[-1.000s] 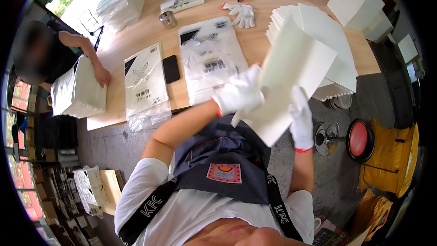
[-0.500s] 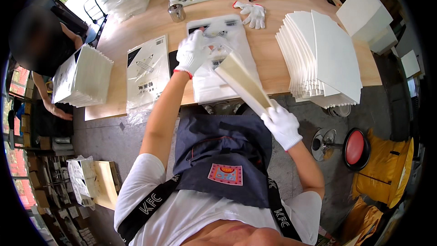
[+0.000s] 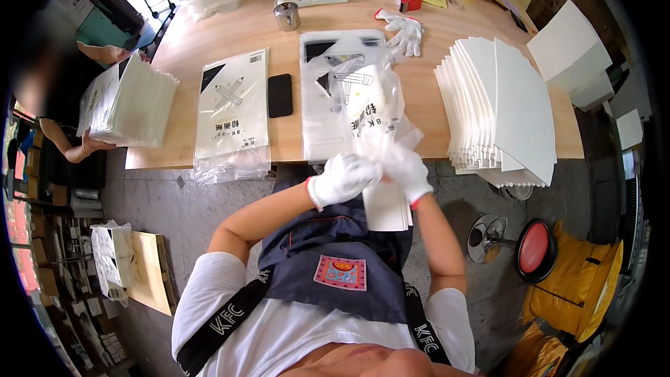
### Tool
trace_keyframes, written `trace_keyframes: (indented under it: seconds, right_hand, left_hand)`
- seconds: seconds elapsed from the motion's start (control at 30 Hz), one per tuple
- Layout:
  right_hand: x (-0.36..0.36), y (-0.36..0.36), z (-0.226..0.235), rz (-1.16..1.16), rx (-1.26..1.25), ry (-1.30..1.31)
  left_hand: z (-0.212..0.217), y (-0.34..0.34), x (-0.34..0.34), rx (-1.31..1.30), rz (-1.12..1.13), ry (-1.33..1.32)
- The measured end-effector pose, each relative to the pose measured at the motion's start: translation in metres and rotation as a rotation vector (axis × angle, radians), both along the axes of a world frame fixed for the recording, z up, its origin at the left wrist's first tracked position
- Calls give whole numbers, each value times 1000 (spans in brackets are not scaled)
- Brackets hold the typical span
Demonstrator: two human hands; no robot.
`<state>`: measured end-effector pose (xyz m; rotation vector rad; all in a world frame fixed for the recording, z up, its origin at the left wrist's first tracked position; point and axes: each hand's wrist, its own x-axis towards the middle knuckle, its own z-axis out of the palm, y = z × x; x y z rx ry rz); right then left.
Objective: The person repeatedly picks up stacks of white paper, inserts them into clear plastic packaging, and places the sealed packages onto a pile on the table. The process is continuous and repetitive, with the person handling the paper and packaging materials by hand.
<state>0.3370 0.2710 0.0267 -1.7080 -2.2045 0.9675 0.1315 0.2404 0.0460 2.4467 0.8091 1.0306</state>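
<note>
A wad of white paper sheets [image 3: 386, 211] sits partly inside a printed clear plastic bag [image 3: 373, 94], its near end sticking out toward my apron. At the bag's mouth, my left hand [image 3: 345, 179], in a white glove, is closed on the bag's edge. My right hand [image 3: 408, 171], gloved too and slightly blurred, grips the paper from the other side; its fingertips are partly hidden by plastic. Behind the held bag, a pile of flat clear bags [image 3: 321, 126] lies on the table.
A packed pad [image 3: 234, 108] and a black phone [image 3: 280, 95] lie to the left. White paper stacks [image 3: 474, 105] fan out at right. Farther back are a metal tin [image 3: 287, 17], spare gloves [image 3: 405, 33] and a red tape dispenser [image 3: 409, 2]. A person [image 3: 66, 98] handles packs [image 3: 132, 101] at far left.
My left hand has come back from the bag pile, and a bag now covers the paper's far part. Both hands have met near the table edge. The person's hand now touches the left packs.
</note>
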Motion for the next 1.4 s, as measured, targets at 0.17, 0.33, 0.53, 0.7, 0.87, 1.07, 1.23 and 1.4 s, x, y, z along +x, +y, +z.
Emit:
trace_keyframes:
  seconds: [0.17,0.33,0.53,0.7,0.87,1.07,1.23,1.4]
  right_hand:
    - [-30,-17,-5,-34,438,33]
    - [-32,-25,0,7,551,-63]
    - [-45,-53,19,112,883,-234]
    - [-19,-83,18,-47,817,-209]
    - [9,-68,-56,-103,286,-364]
    - [7,-62,-60,-17,333,-479]
    - [-6,-101,-35,110,197,-544]
    - [15,-176,-1,350,133,-615]
  left_hand:
    - [29,-5,51,-269,-101,-123]
    - [40,-26,63,-277,-166,3]
    - [37,13,43,-356,70,138]
    - [-15,-15,-8,-453,203,-40]
    - [-44,-83,-11,-5,227,46]
    - [-144,-83,-98,-322,966,-67]
    - [-106,-113,-94,-648,974,-646]
    - [-72,-208,-99,-922,711,-465]
